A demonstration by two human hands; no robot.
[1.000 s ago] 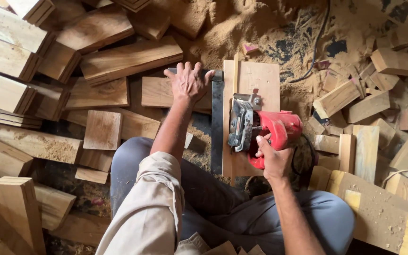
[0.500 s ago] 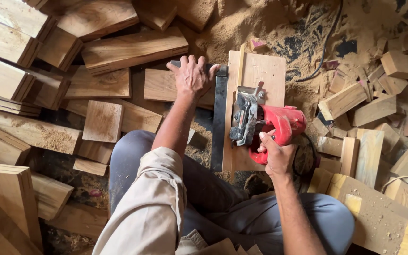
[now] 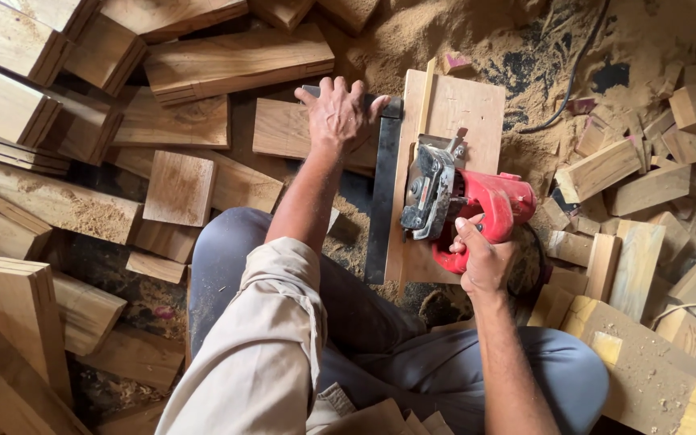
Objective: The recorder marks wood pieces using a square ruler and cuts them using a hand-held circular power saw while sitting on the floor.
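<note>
I see the right hand (image 3: 483,259) closed around the handle of the red saw (image 3: 465,205), right of centre in the frame. The saw sits on the board (image 3: 465,109), its metal guard toward the board's left edge. A thin offcut strip (image 3: 428,93) stands at the board's upper left, running up from the saw.

The left hand (image 3: 340,113) lies flat, fingers spread, pressing down on the short arm of the steel square (image 3: 383,205) at upper centre. The square's long arm runs down along the board's left edge, touching it.

Wood blocks (image 3: 179,187) fill the left half of the frame; smaller offcuts (image 3: 602,169) lie at the right. Sawdust (image 3: 412,32) covers the ground at top centre, where a dark cable (image 3: 561,93) crosses toward the upper right.
</note>
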